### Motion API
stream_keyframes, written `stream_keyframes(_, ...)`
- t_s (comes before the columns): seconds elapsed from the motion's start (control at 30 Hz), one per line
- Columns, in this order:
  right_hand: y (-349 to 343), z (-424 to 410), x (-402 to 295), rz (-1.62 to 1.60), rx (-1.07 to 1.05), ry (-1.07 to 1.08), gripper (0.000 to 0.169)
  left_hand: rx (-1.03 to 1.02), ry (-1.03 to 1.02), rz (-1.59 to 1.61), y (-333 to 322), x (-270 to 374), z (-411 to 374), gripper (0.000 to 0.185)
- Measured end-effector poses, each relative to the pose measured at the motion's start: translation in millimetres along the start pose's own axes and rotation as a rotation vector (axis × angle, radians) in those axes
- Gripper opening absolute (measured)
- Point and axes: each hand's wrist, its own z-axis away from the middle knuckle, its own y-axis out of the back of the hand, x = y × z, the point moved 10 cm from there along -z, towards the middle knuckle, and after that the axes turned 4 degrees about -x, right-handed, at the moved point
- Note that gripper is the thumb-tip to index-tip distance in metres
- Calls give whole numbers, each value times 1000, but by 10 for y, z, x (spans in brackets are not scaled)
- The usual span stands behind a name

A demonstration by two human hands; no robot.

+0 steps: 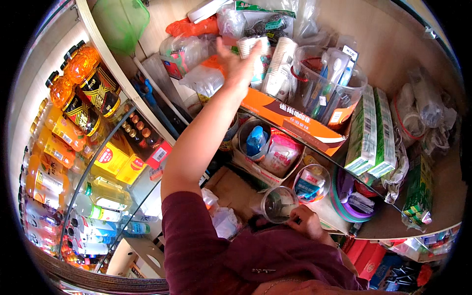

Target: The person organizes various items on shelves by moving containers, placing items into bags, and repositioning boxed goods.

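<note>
My left hand [238, 64] is raised over the upper shelf, fingers spread, in front of a wrapped stack of paper cups [254, 51]. A second stack of cups [281, 66] leans to the right of it, beside a clear plastic tub [332, 70] with toothbrushes, all in an orange cardboard tray [291, 120]. Low in front of my chest, my right hand [308, 221] has its fingers curled on the rim of a clear, round plastic container [279, 204]. Its inside shows no clear contents.
Bottled drinks [88, 88] line glass shelves at the left. Below the tray's glass shelf edge stand a round tub with packets [311, 182] and a box with a pink packet [281, 153]. Green-and-white cartons [363, 136] stand at the right. A green net [121, 25] hangs upper left.
</note>
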Motion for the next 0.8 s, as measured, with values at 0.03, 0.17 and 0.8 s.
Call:
stream_keyframes(0.03, -19, 24, 37, -2, -2, -34, 26, 8, 106, 288, 111, -9, 161, 113)
stream_keyframes(0.17, 10, 35, -24, 21, 0, -22, 24, 100, -120, 543, 979, 214, 1027, 57)
stream_keyframes(0.8, -511, -241, 116, 18, -127, -246, 26, -232, 758, -1320, 3608, -3252, 4544, 81)
